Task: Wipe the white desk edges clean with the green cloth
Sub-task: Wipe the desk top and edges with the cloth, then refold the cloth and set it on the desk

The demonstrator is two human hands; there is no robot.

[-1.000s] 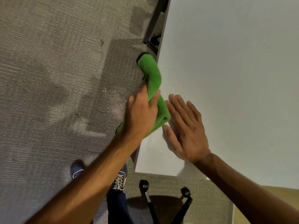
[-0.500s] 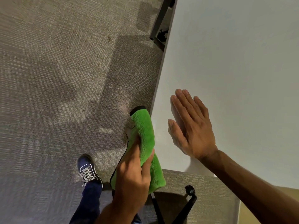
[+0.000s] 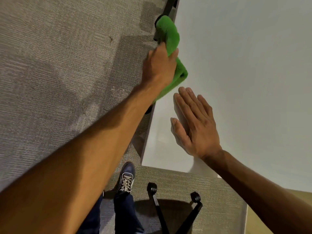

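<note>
L hand (image 3: 159,66) – grip closed on green cloth (image 3: 170,38), cloth folded over bench (image 3: 244,65) edge, sticking out beyond and below grip. R hand (image 3: 194,122) – flat, fingers spread, on bench near cloth.

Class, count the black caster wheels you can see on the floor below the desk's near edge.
2. One wheel sits on the carpet right of the shoe; the other wheel lies further right, nearer the right arm. More may be hidden under the desk or out of frame.
</note>
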